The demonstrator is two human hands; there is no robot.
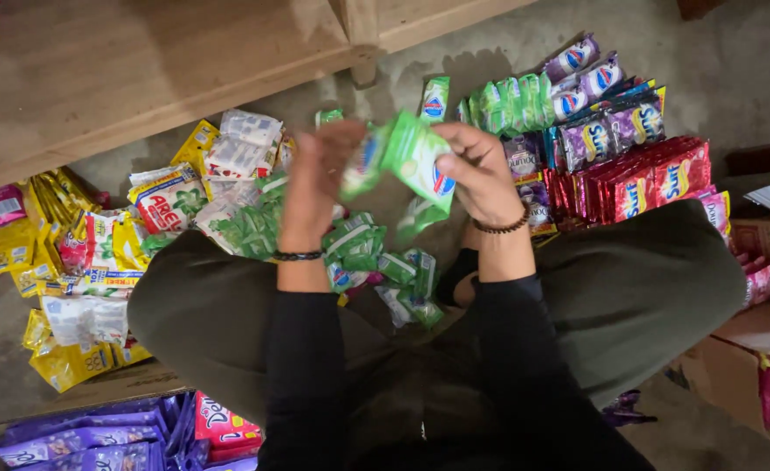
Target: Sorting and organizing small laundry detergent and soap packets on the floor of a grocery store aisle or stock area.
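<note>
My left hand (pixel 315 179) and my right hand (pixel 481 170) are raised together over my lap, both gripping a strip of green sachets (pixel 407 157). The strip bends between the hands, and one sachet hangs down below the right hand. More loose green sachets (pixel 376 262) lie on the floor just beneath my wrists, between my folded knees. Each wrist wears a dark bead bracelet.
Rows of red sachets (pixel 647 183), purple sachets (pixel 607 131) and green sachets (pixel 507 105) stand at right. Yellow and white packets (pixel 97 253) spread at left. A wooden shelf (pixel 141 70) runs along the top. Cardboard boxes (pixel 751 349) sit right; purple packs (pixel 97 436) bottom left.
</note>
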